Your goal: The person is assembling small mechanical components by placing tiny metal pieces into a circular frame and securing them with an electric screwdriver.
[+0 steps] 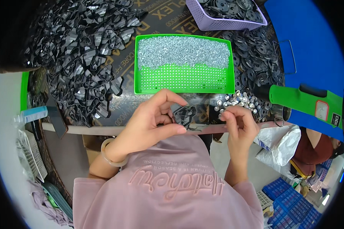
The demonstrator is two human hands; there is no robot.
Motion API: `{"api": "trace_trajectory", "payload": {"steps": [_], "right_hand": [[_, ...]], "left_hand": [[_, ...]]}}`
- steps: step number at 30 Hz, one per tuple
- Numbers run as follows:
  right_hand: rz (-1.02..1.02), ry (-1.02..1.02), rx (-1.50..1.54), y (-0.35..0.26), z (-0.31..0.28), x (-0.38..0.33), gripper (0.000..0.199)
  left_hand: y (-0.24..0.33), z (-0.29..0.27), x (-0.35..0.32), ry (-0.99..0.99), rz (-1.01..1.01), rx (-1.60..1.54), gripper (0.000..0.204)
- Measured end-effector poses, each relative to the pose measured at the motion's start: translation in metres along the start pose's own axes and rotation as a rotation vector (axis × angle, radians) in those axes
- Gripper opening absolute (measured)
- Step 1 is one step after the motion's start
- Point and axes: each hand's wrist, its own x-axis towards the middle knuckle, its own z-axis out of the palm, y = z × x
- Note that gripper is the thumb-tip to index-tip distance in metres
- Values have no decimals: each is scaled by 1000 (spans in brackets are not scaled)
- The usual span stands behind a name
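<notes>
Between the thumb and fingers of my left hand (141, 122) is a black moulded plastic part (185, 115), held over the table's near edge. To its right, my right hand (241, 124) is closed in a pinch; a small silvery piece may be at the fingertips, too small to make out. Just beyond that hand lies a loose heap of small round silver metal pieces (241, 100). Ahead of both hands stands a green perforated tray (184, 91), its far half filled with small silver screws or rivets (183, 49).
A large pile of black plastic parts (84, 45) covers the table's left. Black discs (256, 57) lie at right, more in a purple basket (231, 25). A green handheld tool (304, 100) juts in from the right. A white bag (283, 143) hangs below the table edge.
</notes>
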Motion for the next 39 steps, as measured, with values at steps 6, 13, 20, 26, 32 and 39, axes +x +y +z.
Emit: {"api": "trace_trajectory", "payload": {"steps": [6,13,20,26,32,39], "right_hand": [[-587,-197,-70,-17,24,10,21],[-854,-155,-324,-15,30,12,34],[-817,-272,-376,-20,19,10,34],[-840,-279,-370,-21,14,9,36],[-702,-231,-185,-11,1,4,38],[-83,298,-602,54,-59,25,11]], "left_hand": [[-1,4,2,-15,-98,-68,49],[-3,6,3,-10,-95,-210,50],[-6,6,6,-43,-98,-263,51],[-3,10,3,-36,-121,-244,57],[-3,11,0,41,-115,-280,55],[-1,0,-4,142,-28,-215,51]]}}
